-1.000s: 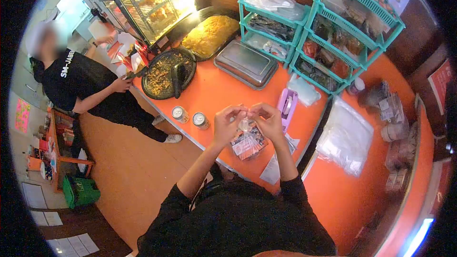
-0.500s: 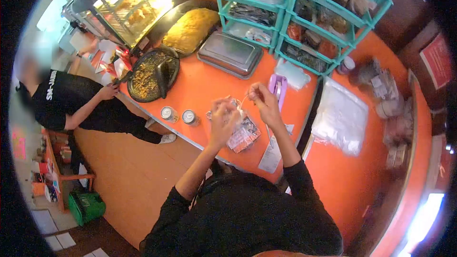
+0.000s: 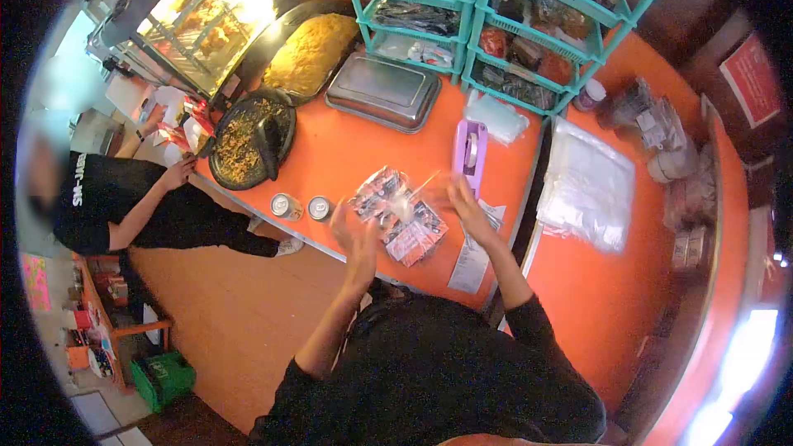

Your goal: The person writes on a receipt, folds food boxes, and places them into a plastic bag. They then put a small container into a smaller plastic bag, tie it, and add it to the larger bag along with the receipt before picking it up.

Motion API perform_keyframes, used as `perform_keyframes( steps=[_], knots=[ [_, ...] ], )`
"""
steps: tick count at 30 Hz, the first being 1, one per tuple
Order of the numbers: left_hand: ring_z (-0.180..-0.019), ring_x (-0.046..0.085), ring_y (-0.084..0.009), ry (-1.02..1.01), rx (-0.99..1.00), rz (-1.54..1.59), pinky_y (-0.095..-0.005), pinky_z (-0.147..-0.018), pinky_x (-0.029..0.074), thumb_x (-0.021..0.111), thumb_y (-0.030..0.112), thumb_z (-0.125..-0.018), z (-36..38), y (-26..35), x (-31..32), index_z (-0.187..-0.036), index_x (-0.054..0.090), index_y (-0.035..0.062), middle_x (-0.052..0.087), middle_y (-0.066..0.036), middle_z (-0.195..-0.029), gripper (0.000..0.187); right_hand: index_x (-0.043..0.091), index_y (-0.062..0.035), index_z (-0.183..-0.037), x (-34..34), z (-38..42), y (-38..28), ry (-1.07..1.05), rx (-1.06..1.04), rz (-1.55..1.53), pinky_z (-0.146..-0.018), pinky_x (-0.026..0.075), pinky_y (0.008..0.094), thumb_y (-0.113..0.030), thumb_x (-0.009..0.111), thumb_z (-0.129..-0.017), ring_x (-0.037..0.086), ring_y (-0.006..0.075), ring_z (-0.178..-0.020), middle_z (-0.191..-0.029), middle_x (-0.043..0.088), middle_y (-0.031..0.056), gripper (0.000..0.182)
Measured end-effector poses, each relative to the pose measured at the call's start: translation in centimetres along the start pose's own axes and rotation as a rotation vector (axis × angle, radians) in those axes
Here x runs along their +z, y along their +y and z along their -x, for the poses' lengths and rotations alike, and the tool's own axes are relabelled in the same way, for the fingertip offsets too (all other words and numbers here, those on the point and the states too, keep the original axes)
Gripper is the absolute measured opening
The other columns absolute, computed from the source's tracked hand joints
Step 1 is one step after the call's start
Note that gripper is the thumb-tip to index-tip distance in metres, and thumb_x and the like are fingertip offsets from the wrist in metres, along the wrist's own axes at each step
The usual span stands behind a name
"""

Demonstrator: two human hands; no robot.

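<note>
A package in printed wrapping inside clear plastic (image 3: 413, 235) lies on the orange counter (image 3: 330, 149). On its left side is my left hand (image 3: 357, 239), blurred, with fingers apart and nothing seen in it. My right hand (image 3: 464, 202) is raised at the package's upper right, blurred; a thin pale strand shows near its fingertips, and whether they grip it is unclear. Beyond that hand stands a purple tape dispenser (image 3: 470, 153). A paper slip (image 3: 468, 268) lies right of the package. Two cans (image 3: 319, 208) stand to its left.
Behind are a metal lidded tray (image 3: 384, 91), a dark pan of food (image 3: 239, 144) and teal racks (image 3: 529, 54). Plastic bags (image 3: 586, 186) lie on the right counter. A co-worker in black (image 3: 132, 190) stands at the left, hands near red-and-white packets (image 3: 197, 125).
Both my hands have moved apart, uncovering the package between them. The co-worker's second hand now shows near the red-and-white packets. The whole view has shifted slightly.
</note>
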State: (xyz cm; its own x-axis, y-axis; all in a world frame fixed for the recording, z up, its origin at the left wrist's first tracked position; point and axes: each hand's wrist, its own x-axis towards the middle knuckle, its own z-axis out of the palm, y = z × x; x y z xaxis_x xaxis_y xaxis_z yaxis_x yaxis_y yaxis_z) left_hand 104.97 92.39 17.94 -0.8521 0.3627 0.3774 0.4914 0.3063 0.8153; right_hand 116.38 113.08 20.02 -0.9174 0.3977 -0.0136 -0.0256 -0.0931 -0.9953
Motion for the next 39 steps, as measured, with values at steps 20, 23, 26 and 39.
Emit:
perform_keyframes(
  steps=[20, 23, 26, 39],
  knots=[
    [-0.099, 0.058, -0.0225, -0.613, 0.184, 0.305, -0.035, -0.084, 0.047, 0.041, 0.02, -0.098, -3.4, 4.9, 1.5, -0.105, 0.061, -0.0012, 0.062, -0.011, -0.107, 0.03, 0.065, -0.0035, -0.073, -5.8, -5.9, 7.8, 0.783, 0.436, 0.87, -0.075, 0.042, 0.0403, -0.026, 0.062, -0.087, 0.053, 0.0294, -0.081, -0.082, 0.061, 0.0151, 0.027],
    [-0.089, 0.062, -0.0205, -0.875, -0.404, 0.511, -0.0343, -0.086, 0.046, 0.043, 0.031, -0.099, -0.5, 3.6, 7.6, -0.107, 0.065, -0.0004, 0.068, -0.01, -0.098, 0.039, 0.061, -0.0016, -0.08, -3.6, -2.0, 5.8, 0.84, -0.121, 0.743, -0.075, 0.043, 0.041, -0.021, 0.063, -0.086, 0.051, 0.0306, -0.084, -0.081, 0.054, 0.0151, 0.021],
    [-0.091, 0.063, -0.018, -0.886, -0.627, 0.66, -0.0322, -0.085, 0.048, 0.05, 0.026, -0.097, -0.8, 0.1, 12.8, -0.107, 0.066, -0.0002, 0.069, -0.01, -0.096, 0.033, 0.057, -0.0034, -0.082, 2.1, 8.4, 4.4, 0.848, -0.103, 0.676, -0.072, 0.04, 0.0348, -0.011, 0.062, -0.084, 0.05, 0.0266, -0.083, -0.085, 0.051, 0.0131, 0.009],
    [-0.053, 0.064, -0.0218, -0.594, 0.089, 0.176, -0.034, -0.054, 0.048, 0.069, 0.017, -0.076, -1.6, -1.6, 19.8, -0.071, 0.069, -0.0026, 0.064, -0.015, -0.06, 0.02, 0.061, 0.0002, -0.081, 1.5, 14.7, 4.9, 0.881, 0.233, 0.717, -0.066, 0.048, 0.0401, -0.013, 0.063, -0.083, 0.058, 0.0315, -0.076, -0.089, 0.05, 0.0173, 0.014]
  ],
)
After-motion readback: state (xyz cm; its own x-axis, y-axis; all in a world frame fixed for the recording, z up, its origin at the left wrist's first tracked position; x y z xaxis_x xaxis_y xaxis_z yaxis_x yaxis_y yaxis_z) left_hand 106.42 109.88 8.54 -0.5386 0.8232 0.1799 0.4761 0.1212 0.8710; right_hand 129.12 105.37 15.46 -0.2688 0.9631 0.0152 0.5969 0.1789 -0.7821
